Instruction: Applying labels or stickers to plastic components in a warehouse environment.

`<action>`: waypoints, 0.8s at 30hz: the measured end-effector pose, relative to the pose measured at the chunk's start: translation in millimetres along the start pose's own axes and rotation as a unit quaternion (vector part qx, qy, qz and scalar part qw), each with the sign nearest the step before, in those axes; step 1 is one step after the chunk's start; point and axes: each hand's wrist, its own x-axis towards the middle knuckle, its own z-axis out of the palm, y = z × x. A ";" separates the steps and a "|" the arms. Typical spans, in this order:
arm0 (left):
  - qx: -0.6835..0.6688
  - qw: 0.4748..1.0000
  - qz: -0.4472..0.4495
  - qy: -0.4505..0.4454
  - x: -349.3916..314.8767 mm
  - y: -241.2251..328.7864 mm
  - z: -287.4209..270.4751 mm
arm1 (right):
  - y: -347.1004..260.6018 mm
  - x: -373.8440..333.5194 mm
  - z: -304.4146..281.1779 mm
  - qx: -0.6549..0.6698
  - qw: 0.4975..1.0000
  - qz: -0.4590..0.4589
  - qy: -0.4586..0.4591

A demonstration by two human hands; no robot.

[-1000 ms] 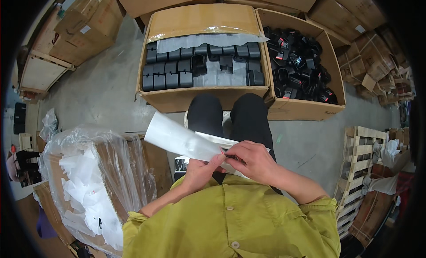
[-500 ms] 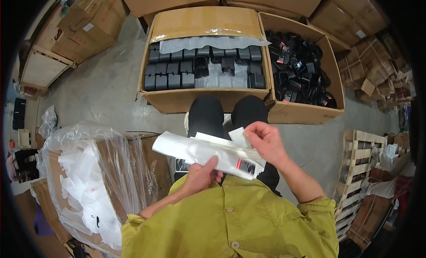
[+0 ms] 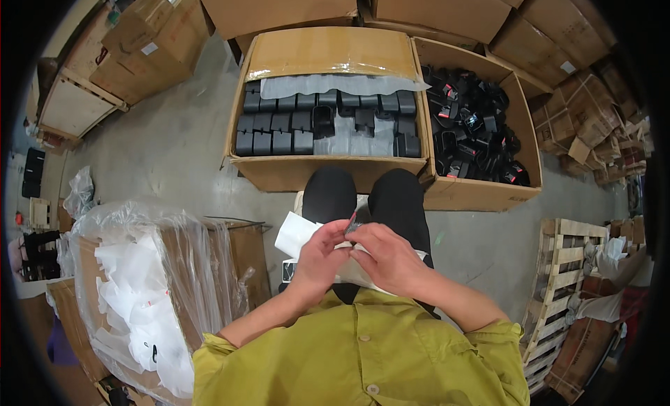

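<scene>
Left hand [image 3: 319,252], right hand [image 3: 391,256] pinch red-edged piece [image 3: 351,223] beside white sheet [image 3: 296,233]; likely label handling, next needing steady fingertips.

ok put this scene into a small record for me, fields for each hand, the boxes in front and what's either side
left hand: at a small item, beside a white sheet
right hand: at the same item, dark with a reddish edge, mostly hidden
front box: black parts in rows
box to its right: loose black pieces
person's left: clear plastic around white sheeting
person's right: wooden pallet
</scene>
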 end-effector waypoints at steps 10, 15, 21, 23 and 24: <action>-0.050 0.998 -0.032 0.029 26.2 5.6 -10.0 | 27.7 25.4 -15.9 0.215 0.945 0.237 -0.065; 0.023 0.999 -0.031 -0.030 47.5 11.5 -16.9 | 41.8 42.2 -10.3 0.203 0.948 0.236 -0.068; 0.304 0.926 0.168 0.147 117.1 49.7 -26.6 | 86.6 56.9 -0.9 0.259 0.923 0.252 0.135; 0.375 0.878 0.238 0.177 169.8 43.9 -58.6 | 95.1 56.5 -1.8 0.280 0.908 0.274 0.146; 0.410 0.856 0.261 0.176 199.3 35.9 -74.1 | 96.1 54.6 -1.0 0.282 0.909 0.274 0.141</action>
